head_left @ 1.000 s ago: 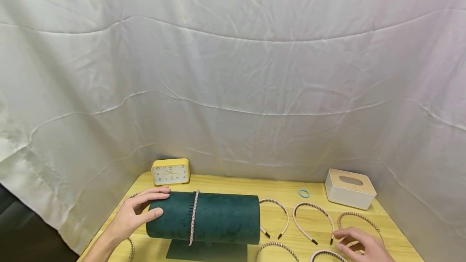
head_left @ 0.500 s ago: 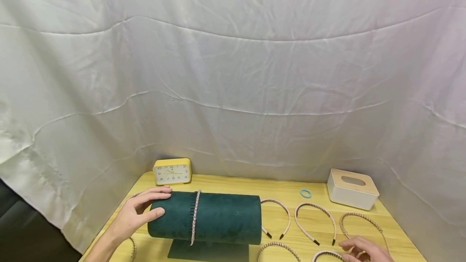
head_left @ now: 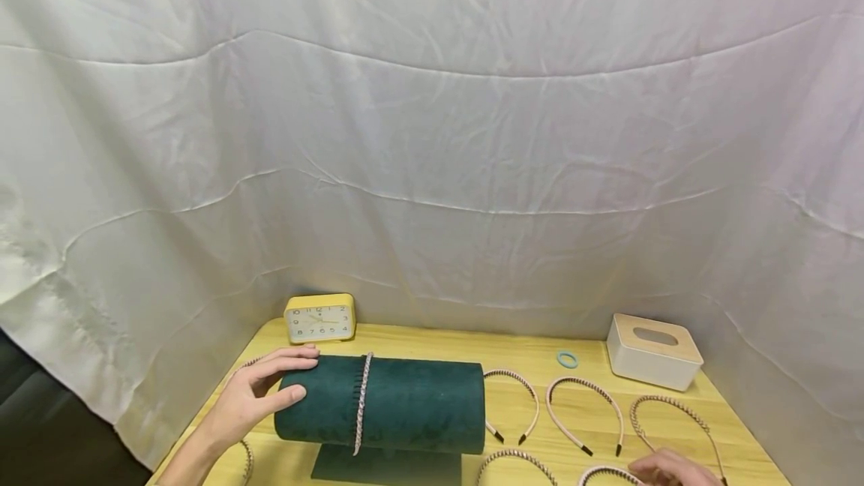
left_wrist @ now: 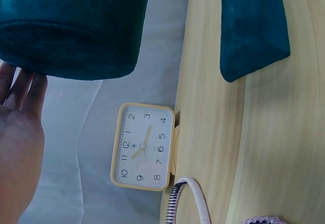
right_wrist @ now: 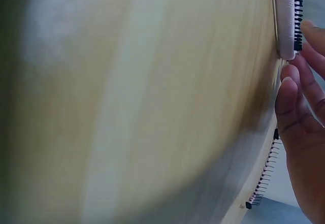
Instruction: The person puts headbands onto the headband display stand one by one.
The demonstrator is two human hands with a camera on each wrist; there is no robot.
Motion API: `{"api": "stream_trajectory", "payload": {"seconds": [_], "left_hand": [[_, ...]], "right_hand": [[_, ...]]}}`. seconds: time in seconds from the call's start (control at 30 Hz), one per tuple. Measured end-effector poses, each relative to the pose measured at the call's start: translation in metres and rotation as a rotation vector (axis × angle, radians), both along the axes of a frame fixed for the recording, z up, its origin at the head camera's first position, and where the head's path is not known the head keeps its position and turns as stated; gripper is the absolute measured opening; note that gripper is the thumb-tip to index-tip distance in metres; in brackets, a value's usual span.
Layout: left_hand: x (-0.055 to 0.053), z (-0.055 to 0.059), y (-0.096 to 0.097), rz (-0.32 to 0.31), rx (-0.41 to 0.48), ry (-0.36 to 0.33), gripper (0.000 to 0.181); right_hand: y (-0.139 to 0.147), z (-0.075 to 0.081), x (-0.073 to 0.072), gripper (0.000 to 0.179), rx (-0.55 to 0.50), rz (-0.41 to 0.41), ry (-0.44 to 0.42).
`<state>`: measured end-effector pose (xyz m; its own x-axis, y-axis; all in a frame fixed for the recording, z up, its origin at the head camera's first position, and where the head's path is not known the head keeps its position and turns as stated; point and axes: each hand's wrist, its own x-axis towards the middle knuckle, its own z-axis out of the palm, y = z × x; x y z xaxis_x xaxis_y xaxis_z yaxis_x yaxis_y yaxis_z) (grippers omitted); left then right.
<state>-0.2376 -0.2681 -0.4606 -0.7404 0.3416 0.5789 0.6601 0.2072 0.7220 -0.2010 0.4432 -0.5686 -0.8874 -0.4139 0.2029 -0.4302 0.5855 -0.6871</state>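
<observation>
A dark green velvet roll (head_left: 425,403) on a stand carries one braided pink headband (head_left: 361,403) around it. My left hand (head_left: 246,396) rests on the roll's left end, thumb on the front and fairly straight fingers over the top; in the left wrist view the fingertips lie against its underside edge. At the lower right, my right hand (head_left: 675,469) is low over the table with loosely bent fingers, between a pale headband (head_left: 607,473) and a brown wrapped headband (head_left: 668,400). In the right wrist view its fingers are close to a toothed headband's end (right_wrist: 287,51); whether they touch is unclear.
More headbands lie right of the roll, including a pale one (head_left: 583,381) and a braided one (head_left: 516,454); others lie at the left. A yellow clock (head_left: 320,319), a blue ring (head_left: 567,360) and a tissue box (head_left: 653,351) stand near the back. Grey-white curtains surround the table.
My right hand has moved down toward the bottom edge, beside the pale headband. The left hand stays on the roll. The head view has shifted slightly.
</observation>
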Motion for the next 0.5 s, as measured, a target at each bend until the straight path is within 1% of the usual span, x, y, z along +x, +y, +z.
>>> {"api": "stream_trajectory", "payload": {"seconds": [0.1,0.17,0.2,0.27,0.4,0.43,0.5], "left_hand": [[0.0,0.0,0.0,0.001,-0.002,-0.003,0.041],[-0.001,0.0,0.0,-0.001,-0.004,-0.003,0.041],[-0.001,0.0,0.0,-0.001,-0.004,-0.002,0.041],[-0.001,0.0,0.0,-0.001,-0.005,0.0,0.041],[0.0,0.001,0.001,0.004,0.0,-0.006,0.041],[0.0,0.002,0.001,0.004,0.0,-0.005,0.041],[0.0,0.002,0.002,0.006,0.002,-0.009,0.04]], "right_hand": [[0.002,0.0,-0.002,0.019,-0.013,0.034,-0.052],[0.003,-0.001,-0.003,0.02,-0.021,0.053,-0.06],[0.003,-0.001,-0.004,0.02,-0.012,0.061,-0.043],[0.006,-0.002,-0.005,0.023,-0.016,0.087,-0.035],[0.01,-0.002,-0.009,0.03,-0.06,0.142,-0.103],[0.011,-0.002,-0.01,0.031,-0.066,0.141,-0.113],[0.01,-0.002,-0.009,0.026,-0.095,0.056,-0.184]]}}
